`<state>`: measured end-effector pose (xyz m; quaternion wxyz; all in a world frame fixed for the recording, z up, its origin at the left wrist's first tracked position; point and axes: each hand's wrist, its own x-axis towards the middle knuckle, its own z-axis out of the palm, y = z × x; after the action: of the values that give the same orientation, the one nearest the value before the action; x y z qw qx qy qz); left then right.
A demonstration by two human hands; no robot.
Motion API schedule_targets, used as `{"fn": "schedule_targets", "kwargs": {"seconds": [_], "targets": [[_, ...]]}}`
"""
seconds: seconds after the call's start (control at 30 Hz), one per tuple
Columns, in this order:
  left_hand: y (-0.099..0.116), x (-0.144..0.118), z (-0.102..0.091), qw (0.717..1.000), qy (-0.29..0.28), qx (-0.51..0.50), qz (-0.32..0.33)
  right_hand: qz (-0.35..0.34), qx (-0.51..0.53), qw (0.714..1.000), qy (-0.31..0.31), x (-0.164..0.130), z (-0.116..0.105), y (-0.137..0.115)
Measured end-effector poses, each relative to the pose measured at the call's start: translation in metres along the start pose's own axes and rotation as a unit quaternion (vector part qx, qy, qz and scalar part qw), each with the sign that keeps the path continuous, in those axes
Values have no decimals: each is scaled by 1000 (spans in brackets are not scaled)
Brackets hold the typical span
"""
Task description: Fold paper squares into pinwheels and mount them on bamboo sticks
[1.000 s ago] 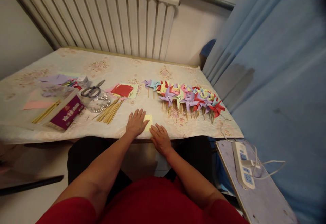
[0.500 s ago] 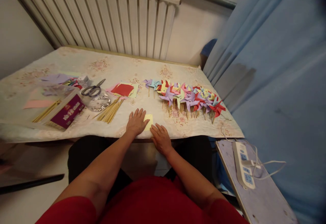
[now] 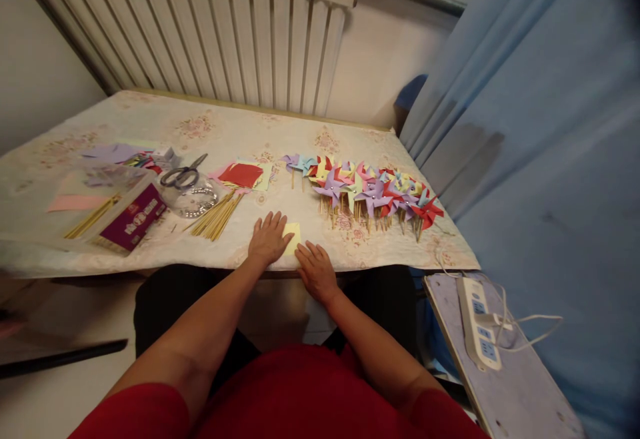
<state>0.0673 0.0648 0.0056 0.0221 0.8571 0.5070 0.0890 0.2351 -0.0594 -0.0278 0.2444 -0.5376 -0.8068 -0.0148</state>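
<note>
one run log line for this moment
left hand: flat, overlapping yellow paper | right hand: at paper's near right corner | pinwheels: on right | loose sticks, scissors: on left

Wht radiator (image 3: pixel 261 39), blue curtain (image 3: pixel 525 159), pwr strip (image 3: pixel 475 335) — w/ wht cord (image 3: pixel 540 316) — on board (image 3: pixel 530 389)

You are working in dim, warm light, its source lying outside your view. Shadow is darkening the blue curtain (image 3: pixel 540 192) and the floor (image 3: pixel 277 319) under the counter (image 3: pixel 295 136). The wide lens is stretching your red sleeves (image 3: pixel 143 406), black is filling the top right corner, and lettering on the purple box (image 3: pixel 133 222) is blurring
</note>
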Motion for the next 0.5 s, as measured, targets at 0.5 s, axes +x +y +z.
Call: {"fn": "schedule_targets", "kwargs": {"seconds": [0.5], "targets": [[0, 0, 1, 1000, 1, 13, 1, -1, -14, 1000, 4, 0, 1, 0]]}}
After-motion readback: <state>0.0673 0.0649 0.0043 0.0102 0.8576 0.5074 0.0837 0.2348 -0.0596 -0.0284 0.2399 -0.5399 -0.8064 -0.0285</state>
